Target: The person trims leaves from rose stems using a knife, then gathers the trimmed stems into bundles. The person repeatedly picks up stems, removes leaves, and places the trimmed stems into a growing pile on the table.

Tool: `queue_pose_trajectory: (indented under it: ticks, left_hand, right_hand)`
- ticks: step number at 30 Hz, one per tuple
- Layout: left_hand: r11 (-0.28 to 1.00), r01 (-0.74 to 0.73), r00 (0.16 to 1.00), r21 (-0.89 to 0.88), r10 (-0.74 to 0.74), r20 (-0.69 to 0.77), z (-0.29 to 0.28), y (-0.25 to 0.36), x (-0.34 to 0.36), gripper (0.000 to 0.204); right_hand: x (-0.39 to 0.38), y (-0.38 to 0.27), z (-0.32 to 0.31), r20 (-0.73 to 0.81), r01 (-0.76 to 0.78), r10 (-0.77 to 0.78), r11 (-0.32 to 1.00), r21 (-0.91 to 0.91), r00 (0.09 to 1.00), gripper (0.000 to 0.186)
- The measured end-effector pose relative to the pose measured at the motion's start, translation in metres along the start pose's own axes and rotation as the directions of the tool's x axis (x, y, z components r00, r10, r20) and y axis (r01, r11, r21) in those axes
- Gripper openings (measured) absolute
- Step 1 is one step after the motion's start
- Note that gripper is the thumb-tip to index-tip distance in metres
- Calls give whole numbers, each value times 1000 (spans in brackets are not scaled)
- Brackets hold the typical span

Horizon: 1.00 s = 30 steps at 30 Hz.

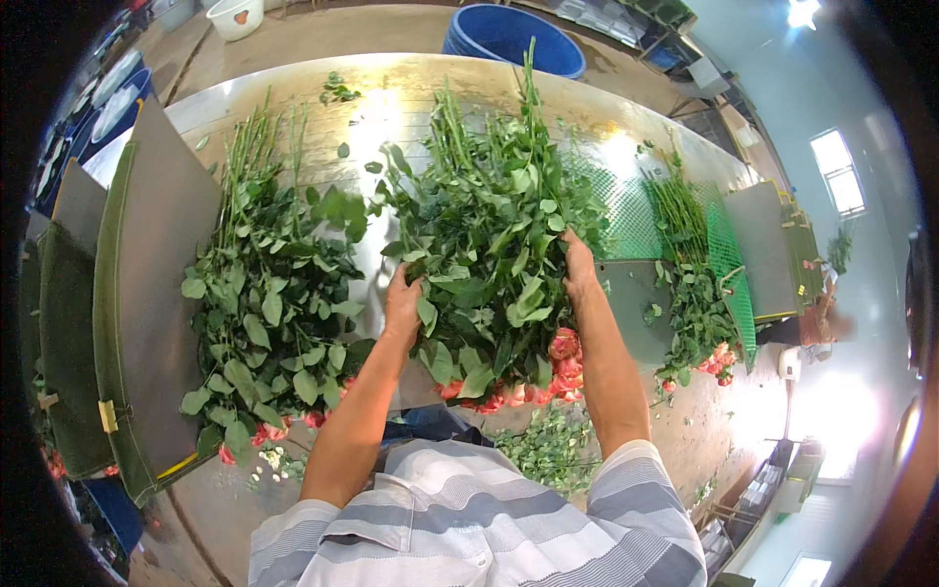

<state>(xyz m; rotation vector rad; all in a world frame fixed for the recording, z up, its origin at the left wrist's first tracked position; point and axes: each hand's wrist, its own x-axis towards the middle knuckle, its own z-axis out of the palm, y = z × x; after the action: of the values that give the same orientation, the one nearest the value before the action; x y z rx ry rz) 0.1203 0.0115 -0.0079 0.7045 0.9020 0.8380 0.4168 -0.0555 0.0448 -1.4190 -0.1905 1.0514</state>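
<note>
A large bunch of roses (489, 235) is in front of me, leafy stems pointing away and coral-pink blooms hanging over the near table edge. My left hand (402, 299) grips its left side, fingers partly hidden by leaves. On the opposite side my right hand (577, 258) holds the bunch, its fingertips buried in the foliage. To the left lies another bunch of roses (264, 284), its pink heads at the near edge. A smaller bunch of roses (685, 254) rests at the right, beside green netting (626, 210).
Upright padded panels (156, 264) stand on the table's left end, and more panels (768, 245) at the right. Loose leaves (338, 88) lie on the metal table (381, 88). A blue tub (514, 39) stands beyond it. Cut leaves (548, 450) litter the floor. Another person (820, 318) is at right.
</note>
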Motion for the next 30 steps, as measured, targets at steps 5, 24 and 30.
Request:
queue_pose_trajectory:
  ticks: [5,24,30]
  left_hand:
    - [467,-105,993,878,93,70,10,-22,-3,62]
    - [978,106,957,179,-149,247,105,52,-43,30]
    - [989,59,972,134,-87,219,68,57,-30,19]
  right_hand:
    - [-13,-14,-17,-143,-230,199,943,-242,969,61]
    - [-107,-10,73,358,471,-339,786,-401,870,39]
    - [-115,-6,83,308,221,-198,974,-43,931,38]
